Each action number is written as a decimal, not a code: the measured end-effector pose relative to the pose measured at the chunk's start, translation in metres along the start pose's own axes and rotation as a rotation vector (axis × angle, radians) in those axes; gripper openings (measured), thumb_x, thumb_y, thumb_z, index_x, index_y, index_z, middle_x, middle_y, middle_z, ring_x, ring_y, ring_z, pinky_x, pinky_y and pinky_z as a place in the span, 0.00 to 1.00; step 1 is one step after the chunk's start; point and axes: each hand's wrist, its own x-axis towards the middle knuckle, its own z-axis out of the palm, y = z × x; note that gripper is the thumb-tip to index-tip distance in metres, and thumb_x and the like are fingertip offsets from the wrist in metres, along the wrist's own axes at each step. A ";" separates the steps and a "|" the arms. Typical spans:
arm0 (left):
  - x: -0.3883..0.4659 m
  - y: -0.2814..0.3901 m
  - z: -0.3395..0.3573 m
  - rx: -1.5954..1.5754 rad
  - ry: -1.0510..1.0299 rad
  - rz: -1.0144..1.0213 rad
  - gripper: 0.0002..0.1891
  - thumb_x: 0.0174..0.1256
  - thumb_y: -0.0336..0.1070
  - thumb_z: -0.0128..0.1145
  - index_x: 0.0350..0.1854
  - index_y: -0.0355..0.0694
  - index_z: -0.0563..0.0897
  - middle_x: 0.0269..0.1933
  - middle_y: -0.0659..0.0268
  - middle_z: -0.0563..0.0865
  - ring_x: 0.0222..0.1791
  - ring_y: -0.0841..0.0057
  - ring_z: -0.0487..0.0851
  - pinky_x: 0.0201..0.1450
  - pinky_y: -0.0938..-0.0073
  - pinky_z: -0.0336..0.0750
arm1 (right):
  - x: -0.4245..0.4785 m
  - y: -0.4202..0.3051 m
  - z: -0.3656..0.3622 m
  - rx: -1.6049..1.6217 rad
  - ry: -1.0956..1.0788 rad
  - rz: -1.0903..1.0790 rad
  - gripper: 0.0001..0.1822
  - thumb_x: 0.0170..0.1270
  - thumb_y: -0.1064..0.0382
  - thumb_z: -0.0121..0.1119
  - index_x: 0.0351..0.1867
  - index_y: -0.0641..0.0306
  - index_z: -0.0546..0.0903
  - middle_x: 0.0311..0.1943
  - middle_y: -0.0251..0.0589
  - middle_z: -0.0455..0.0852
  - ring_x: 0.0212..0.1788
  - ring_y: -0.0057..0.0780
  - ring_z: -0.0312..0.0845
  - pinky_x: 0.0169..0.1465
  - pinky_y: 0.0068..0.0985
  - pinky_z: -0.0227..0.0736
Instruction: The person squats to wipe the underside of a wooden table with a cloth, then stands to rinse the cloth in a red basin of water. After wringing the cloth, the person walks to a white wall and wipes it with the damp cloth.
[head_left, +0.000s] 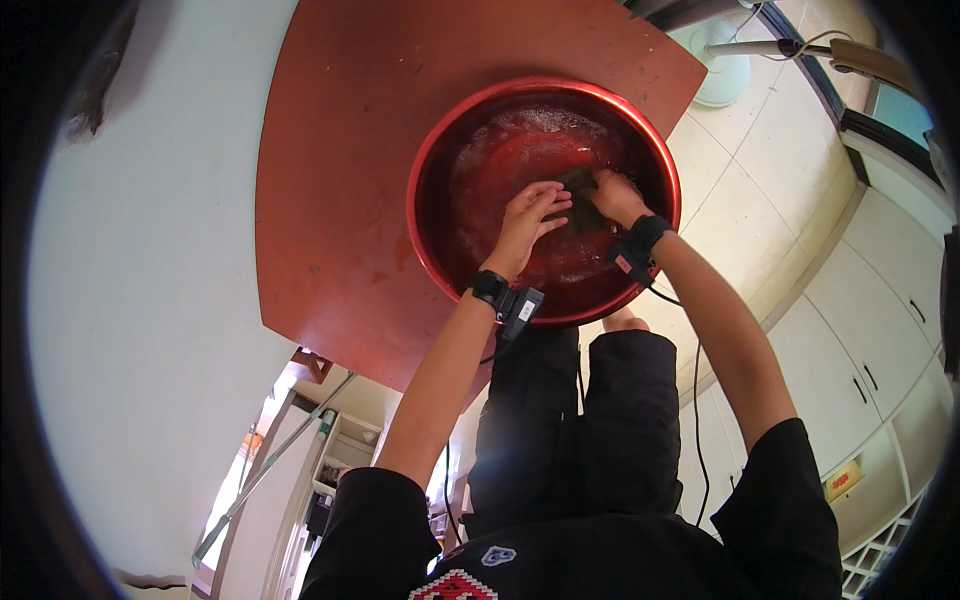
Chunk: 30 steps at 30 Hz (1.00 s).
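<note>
A large red basin (421, 225) holds water with some bubbles and stands on a reddish-brown table (337, 172). Dark cloth-like material (585, 214) lies in the water between my hands. My right hand (616, 196) has its fingers closed on the upper right part of this material. My left hand (529, 217) is over the water just left of it, fingers apart, holding nothing. Both wrists wear black straps with small devices and cables.
The basin sits near the table's right and front edges. White cabinets (847, 330) line the right side, past a tiled floor (735, 172). A pale round stand base (720, 67) is at the upper right. A pole (274, 457) leans at the lower left. Cables hang beside my legs.
</note>
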 end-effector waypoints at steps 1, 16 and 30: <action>0.000 -0.001 0.000 0.020 -0.026 -0.019 0.15 0.74 0.40 0.53 0.58 0.40 0.76 0.56 0.59 0.81 0.58 0.70 0.79 0.58 0.68 0.75 | 0.001 0.008 0.002 0.048 -0.012 -0.026 0.15 0.60 0.57 0.59 0.42 0.67 0.81 0.39 0.61 0.85 0.43 0.53 0.84 0.47 0.45 0.78; 0.004 -0.029 -0.022 0.271 0.356 -0.011 0.11 0.71 0.38 0.55 0.48 0.38 0.82 0.42 0.67 0.84 0.43 0.78 0.82 0.43 0.77 0.75 | 0.004 0.003 -0.016 0.223 -0.341 0.141 0.14 0.52 0.63 0.61 0.37 0.73 0.82 0.38 0.61 0.85 0.42 0.56 0.83 0.48 0.47 0.78; 0.002 -0.025 -0.011 0.494 0.153 -0.088 0.29 0.67 0.57 0.60 0.56 0.35 0.79 0.52 0.64 0.82 0.52 0.80 0.77 0.57 0.78 0.69 | -0.034 -0.023 -0.031 0.854 -0.441 0.221 0.16 0.69 0.64 0.53 0.55 0.67 0.77 0.46 0.39 0.83 0.46 0.27 0.77 0.44 0.25 0.73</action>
